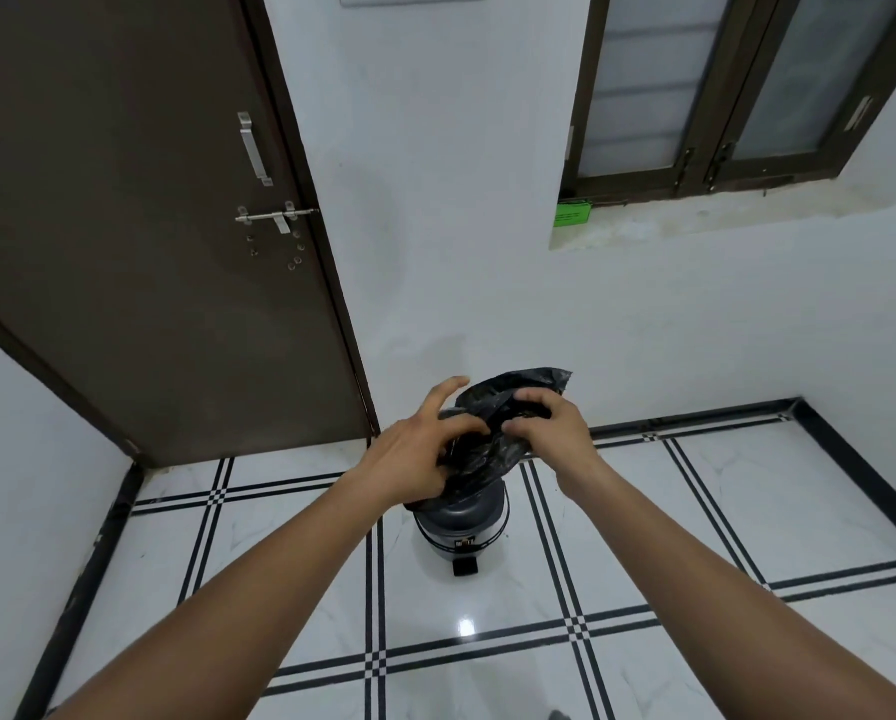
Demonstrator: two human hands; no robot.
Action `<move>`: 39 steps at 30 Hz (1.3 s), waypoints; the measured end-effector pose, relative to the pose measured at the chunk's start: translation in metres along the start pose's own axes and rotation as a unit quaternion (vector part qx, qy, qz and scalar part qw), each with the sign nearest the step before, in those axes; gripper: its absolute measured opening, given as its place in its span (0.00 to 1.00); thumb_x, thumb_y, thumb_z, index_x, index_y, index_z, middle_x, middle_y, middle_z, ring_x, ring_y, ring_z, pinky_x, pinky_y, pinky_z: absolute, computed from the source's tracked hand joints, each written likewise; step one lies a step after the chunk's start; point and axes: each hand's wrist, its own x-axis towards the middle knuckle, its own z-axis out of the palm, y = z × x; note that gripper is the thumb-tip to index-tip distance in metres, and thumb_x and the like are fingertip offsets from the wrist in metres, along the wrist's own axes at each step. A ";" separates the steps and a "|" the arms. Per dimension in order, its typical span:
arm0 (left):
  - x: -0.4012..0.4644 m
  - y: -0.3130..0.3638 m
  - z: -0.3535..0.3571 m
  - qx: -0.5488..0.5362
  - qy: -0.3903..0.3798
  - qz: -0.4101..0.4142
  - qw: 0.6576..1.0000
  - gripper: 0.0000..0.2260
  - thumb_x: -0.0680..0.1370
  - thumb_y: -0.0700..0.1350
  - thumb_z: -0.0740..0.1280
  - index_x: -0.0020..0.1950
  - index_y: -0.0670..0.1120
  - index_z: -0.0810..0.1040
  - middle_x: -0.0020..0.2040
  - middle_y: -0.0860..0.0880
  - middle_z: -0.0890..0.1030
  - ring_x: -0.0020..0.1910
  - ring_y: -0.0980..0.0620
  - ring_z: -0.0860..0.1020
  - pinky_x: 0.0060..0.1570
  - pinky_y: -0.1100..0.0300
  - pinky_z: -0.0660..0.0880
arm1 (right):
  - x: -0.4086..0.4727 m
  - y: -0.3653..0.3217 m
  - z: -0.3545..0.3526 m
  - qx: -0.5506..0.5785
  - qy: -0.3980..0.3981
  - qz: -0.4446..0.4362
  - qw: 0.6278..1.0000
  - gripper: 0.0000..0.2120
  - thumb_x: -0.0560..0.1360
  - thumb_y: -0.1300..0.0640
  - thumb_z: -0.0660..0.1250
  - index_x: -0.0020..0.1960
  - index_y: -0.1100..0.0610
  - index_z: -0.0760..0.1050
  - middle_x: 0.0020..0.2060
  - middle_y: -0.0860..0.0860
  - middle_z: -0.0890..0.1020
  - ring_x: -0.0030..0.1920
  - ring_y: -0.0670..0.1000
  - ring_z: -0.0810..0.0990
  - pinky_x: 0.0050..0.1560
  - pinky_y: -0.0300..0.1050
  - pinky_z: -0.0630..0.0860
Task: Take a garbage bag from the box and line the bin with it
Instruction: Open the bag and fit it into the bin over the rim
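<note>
Crinkled glossy black bag [508, 423] between hands [487, 439]

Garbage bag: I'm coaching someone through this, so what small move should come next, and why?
Probably pull the two hands apart to open the mouth. The black garbage bag is crumpled between the left hand and right hand, held above the bin, and no open mouth shows yet to go over the rim.

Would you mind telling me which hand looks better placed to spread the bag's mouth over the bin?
Probably the right hand: it pinches the black garbage bag at its upper edge, above the bin. The left hand grips lower, steadying the bunched part.
</note>
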 end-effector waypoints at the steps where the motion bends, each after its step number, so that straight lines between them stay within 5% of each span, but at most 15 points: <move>1: 0.006 0.005 -0.001 -0.041 -0.019 -0.018 0.999 0.29 0.72 0.44 0.71 0.68 0.67 0.70 0.79 0.60 0.60 0.44 0.54 0.80 0.46 0.54 0.80 | 0.000 -0.002 -0.001 0.005 -0.028 -0.002 1.000 0.21 0.66 0.69 0.71 0.53 0.49 0.79 0.48 0.54 0.85 0.42 0.54 0.85 0.47 0.53 0.84; 5: 0.027 0.016 -0.003 -0.016 -0.006 -0.094 0.995 0.20 0.77 0.55 0.70 0.68 0.63 0.72 0.57 0.52 0.82 0.53 0.48 0.81 0.48 0.55 0.75 | -0.001 -0.007 -0.003 -0.023 -0.083 -0.049 0.995 0.21 0.64 0.74 0.69 0.44 0.49 0.72 0.42 0.52 0.79 0.38 0.51 0.77 0.38 0.51 0.77; 8: 0.032 0.015 -0.003 -0.010 0.059 -0.122 0.991 0.08 0.80 0.52 0.66 0.59 0.57 0.76 0.48 0.49 0.78 0.48 0.45 0.78 0.44 0.55 0.72 | 0.001 -0.008 -0.008 -0.126 -0.002 -0.108 0.986 0.16 0.64 0.73 0.69 0.36 0.51 0.74 0.36 0.47 0.79 0.33 0.48 0.76 0.35 0.42 0.75; 11: 0.035 0.005 -0.006 -0.044 0.124 -0.104 0.986 0.08 0.79 0.40 0.62 0.52 0.53 0.75 0.44 0.51 0.74 0.45 0.46 0.75 0.38 0.54 0.72 | 0.004 -0.006 -0.017 -0.354 0.014 -0.146 0.924 0.16 0.69 0.71 0.66 0.40 0.53 0.86 0.44 0.48 0.82 0.42 0.50 0.80 0.43 0.39 0.75; 13: 0.034 -0.001 -0.011 -0.026 0.131 -0.107 0.985 0.12 0.78 0.36 0.62 0.51 0.54 0.79 0.47 0.52 0.71 0.43 0.47 0.75 0.37 0.53 0.72 | 0.007 -0.002 -0.023 -0.447 0.023 -0.108 0.888 0.16 0.70 0.69 0.65 0.49 0.55 0.86 0.49 0.51 0.83 0.46 0.54 0.82 0.45 0.43 0.78; 15: 0.032 -0.004 -0.016 0.017 0.120 -0.129 0.984 0.16 0.78 0.34 0.64 0.54 0.53 0.81 0.52 0.51 0.70 0.48 0.47 0.74 0.39 0.52 0.72 | 0.009 -0.001 -0.026 -0.437 0.042 -0.028 0.898 0.14 0.69 0.66 0.65 0.50 0.57 0.85 0.47 0.54 0.85 0.46 0.56 0.83 0.41 0.43 0.77; 19: 0.027 -0.014 -0.017 0.137 0.082 -0.171 0.972 0.22 0.77 0.33 0.66 0.67 0.52 0.79 0.70 0.46 0.64 0.59 0.44 0.73 0.38 0.53 0.73 | 0.016 -0.001 -0.030 -0.316 0.069 0.026 0.946 0.06 0.62 0.54 0.69 0.35 0.57 0.78 0.32 0.54 0.81 0.34 0.54 0.80 0.31 0.39 0.69; 22: 0.029 -0.017 -0.016 0.146 0.006 -0.199 0.969 0.22 0.77 0.38 0.67 0.71 0.47 0.73 0.68 0.45 0.67 0.58 0.42 0.76 0.41 0.51 0.74 | 0.021 0.005 -0.026 -0.320 0.092 -0.030 0.943 0.18 0.60 0.55 0.71 0.50 0.57 0.79 0.49 0.55 0.80 0.42 0.52 0.79 0.36 0.38 0.69; 25: 0.036 -0.014 -0.021 0.100 -0.049 -0.238 0.965 0.26 0.76 0.44 0.70 0.73 0.45 0.68 0.64 0.44 0.71 0.59 0.41 0.77 0.46 0.48 0.74 | 0.021 0.000 -0.016 -0.342 0.091 -0.056 0.933 0.28 0.68 0.64 0.71 0.66 0.61 0.68 0.63 0.58 0.69 0.45 0.56 0.74 0.46 0.45 0.72; 28: 0.035 -0.006 -0.022 0.110 0.095 -0.238 0.960 0.31 0.75 0.43 0.73 0.74 0.42 0.64 0.67 0.41 0.66 0.46 0.42 0.79 0.37 0.51 0.73 | 0.017 -0.010 -0.006 -0.352 0.150 -0.192 0.904 0.35 0.70 0.67 0.70 0.73 0.62 0.60 0.72 0.59 0.62 0.45 0.62 0.79 0.43 0.47 0.74; 31: 0.027 -0.008 -0.012 0.163 0.209 -0.180 0.947 0.34 0.73 0.38 0.74 0.75 0.41 0.62 0.71 0.39 0.62 0.49 0.42 0.79 0.36 0.51 0.79 | 0.017 0.001 0.004 -0.377 0.168 -0.365 0.835 0.35 0.70 0.70 0.68 0.75 0.61 0.62 0.75 0.58 0.61 0.55 0.61 0.77 0.50 0.51 0.79; 33: 0.018 -0.019 -0.002 0.192 0.116 -0.191 0.956 0.30 0.74 0.38 0.73 0.74 0.42 0.66 0.69 0.41 0.65 0.51 0.42 0.80 0.40 0.49 0.81 | 0.021 0.021 0.005 -0.490 0.083 -0.348 0.795 0.32 0.70 0.68 0.70 0.72 0.58 0.68 0.71 0.57 0.69 0.57 0.61 0.78 0.50 0.52 0.80; 36: 0.000 -0.029 0.006 0.144 -0.220 -0.290 0.920 0.18 0.77 0.43 0.68 0.67 0.43 0.76 0.58 0.45 0.77 0.56 0.43 0.82 0.53 0.51 0.80 | 0.008 0.031 0.001 -0.678 -0.219 -0.029 0.701 0.17 0.75 0.62 0.65 0.63 0.59 0.77 0.54 0.57 0.80 0.47 0.57 0.83 0.44 0.48 0.80; 37: -0.002 -0.031 0.008 0.111 -0.278 -0.315 0.901 0.16 0.77 0.44 0.67 0.64 0.42 0.77 0.53 0.46 0.77 0.55 0.44 0.82 0.53 0.52 0.80 | 0.004 0.029 0.000 -0.684 -0.291 0.053 0.667 0.16 0.76 0.63 0.62 0.61 0.61 0.79 0.46 0.56 0.80 0.41 0.54 0.82 0.41 0.45 0.79; 39: -0.006 -0.039 0.013 0.068 -0.239 -0.331 0.910 0.16 0.76 0.45 0.67 0.63 0.43 0.77 0.53 0.46 0.76 0.52 0.43 0.82 0.50 0.51 0.81 | 0.002 0.027 0.004 -0.645 -0.305 0.077 0.696 0.16 0.74 0.63 0.62 0.59 0.61 0.81 0.42 0.53 0.79 0.39 0.53 0.80 0.41 0.44 0.78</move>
